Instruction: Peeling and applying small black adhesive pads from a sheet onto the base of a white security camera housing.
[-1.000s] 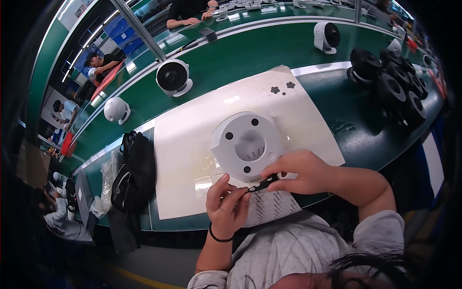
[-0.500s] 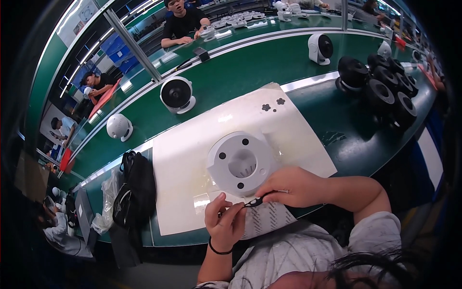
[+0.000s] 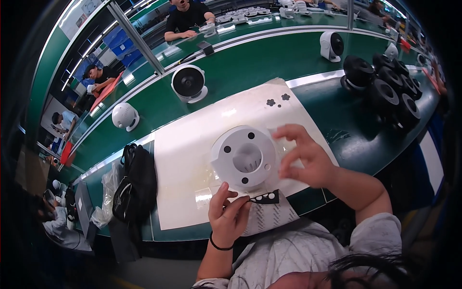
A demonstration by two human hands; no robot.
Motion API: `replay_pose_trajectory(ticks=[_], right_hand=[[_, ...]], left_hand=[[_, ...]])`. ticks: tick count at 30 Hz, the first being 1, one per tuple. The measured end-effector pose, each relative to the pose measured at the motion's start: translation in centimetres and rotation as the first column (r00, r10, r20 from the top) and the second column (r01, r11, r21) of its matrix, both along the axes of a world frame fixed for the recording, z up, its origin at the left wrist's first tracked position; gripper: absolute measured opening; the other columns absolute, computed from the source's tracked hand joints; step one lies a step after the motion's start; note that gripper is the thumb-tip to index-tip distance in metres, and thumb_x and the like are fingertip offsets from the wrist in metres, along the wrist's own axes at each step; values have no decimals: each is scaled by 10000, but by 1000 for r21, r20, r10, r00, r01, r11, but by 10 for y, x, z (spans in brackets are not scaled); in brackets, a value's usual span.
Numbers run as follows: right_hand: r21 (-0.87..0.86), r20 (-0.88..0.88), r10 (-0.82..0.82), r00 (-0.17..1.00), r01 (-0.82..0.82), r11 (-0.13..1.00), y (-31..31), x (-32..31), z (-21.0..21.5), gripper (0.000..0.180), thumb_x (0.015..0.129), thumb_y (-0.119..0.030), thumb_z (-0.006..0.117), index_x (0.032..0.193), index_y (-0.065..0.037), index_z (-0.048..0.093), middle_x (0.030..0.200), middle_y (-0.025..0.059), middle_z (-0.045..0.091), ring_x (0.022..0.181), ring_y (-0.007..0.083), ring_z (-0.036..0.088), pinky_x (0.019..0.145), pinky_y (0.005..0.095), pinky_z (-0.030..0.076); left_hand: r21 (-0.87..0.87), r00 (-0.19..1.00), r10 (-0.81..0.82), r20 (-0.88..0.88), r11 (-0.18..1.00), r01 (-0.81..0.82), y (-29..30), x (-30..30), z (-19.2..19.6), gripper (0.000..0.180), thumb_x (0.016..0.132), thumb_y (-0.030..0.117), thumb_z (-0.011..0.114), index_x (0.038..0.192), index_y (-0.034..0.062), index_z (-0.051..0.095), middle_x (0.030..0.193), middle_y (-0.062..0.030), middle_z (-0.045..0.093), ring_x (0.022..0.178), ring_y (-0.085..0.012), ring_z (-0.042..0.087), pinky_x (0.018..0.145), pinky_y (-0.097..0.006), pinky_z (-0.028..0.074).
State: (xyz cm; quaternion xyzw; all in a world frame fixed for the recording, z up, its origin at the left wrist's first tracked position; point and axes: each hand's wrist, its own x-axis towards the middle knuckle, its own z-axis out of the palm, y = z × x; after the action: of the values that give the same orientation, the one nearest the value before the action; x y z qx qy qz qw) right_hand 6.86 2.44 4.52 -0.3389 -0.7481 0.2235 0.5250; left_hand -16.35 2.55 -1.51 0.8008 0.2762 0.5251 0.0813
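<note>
The white round base [image 3: 244,157] lay on the cream board [image 3: 187,159], in front of the person, its recess and 3 black round pads [image 3: 244,180] facing up; that side was presumably turned upward to keep it within reach. The 1 pale circle beside the recess bore no black pad.

Just on the near side of the base, the left hand [image 3: 228,219] pinched the left end of a black strip [image 3: 265,198] with punched holes. Holding only the end probably left the holes uncovered. A pale printed sheet [image 3: 274,217] showed below the strip.

The right hand [image 3: 305,156] stood just beside the base's right side, fingers spread and curled; blur hid whether anything small clung to the fingertips.

Farther out, 2 dark flower-shaped pieces [image 3: 271,102] lay near the board's far corner, likely set there to leave its middle free. A black bag [image 3: 137,183] sat beside the board's left edge.
</note>
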Motion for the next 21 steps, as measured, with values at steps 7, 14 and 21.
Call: replay_pose_trajectory(ticks=[7, 14, 21], right_hand=[[-310, -141, 48, 989, -91, 947, 15, -5, -16, 94, 745, -204, 700, 805, -146, 658, 1337, 73, 339, 1250, 251, 277, 995, 396, 272], [-216, 3, 26, 1000, -25, 976, 14, -10, -18, 99, 731, -188, 707, 817, -146, 679, 1367, 85, 305, 1292, 270, 208, 1027, 413, 232], [224, 214, -18, 977, -31, 974, 30, 1, -26, 160, 707, -202, 703, 866, -196, 688, 1334, 57, 368, 1257, 271, 278, 1010, 394, 243]], left_hand=[[-36, 1000, -13, -23, 999, 12, 3, 2, -1, 190, 657, 3, 705, 837, 41, 659, 1280, -165, 425, 813, -198, 583, 479, -226, 425], [-85, 999, -15, -41, 996, 11, 3, -1, 1, 187, 656, 16, 709, 834, 37, 655, 1271, -170, 434, 805, -204, 583, 486, -237, 434], [-114, 998, 15, -58, 993, -22, 4, -4, -2, 171, 660, 29, 706, 823, 37, 656, 1275, -152, 435, 799, -203, 575, 515, -250, 456]])
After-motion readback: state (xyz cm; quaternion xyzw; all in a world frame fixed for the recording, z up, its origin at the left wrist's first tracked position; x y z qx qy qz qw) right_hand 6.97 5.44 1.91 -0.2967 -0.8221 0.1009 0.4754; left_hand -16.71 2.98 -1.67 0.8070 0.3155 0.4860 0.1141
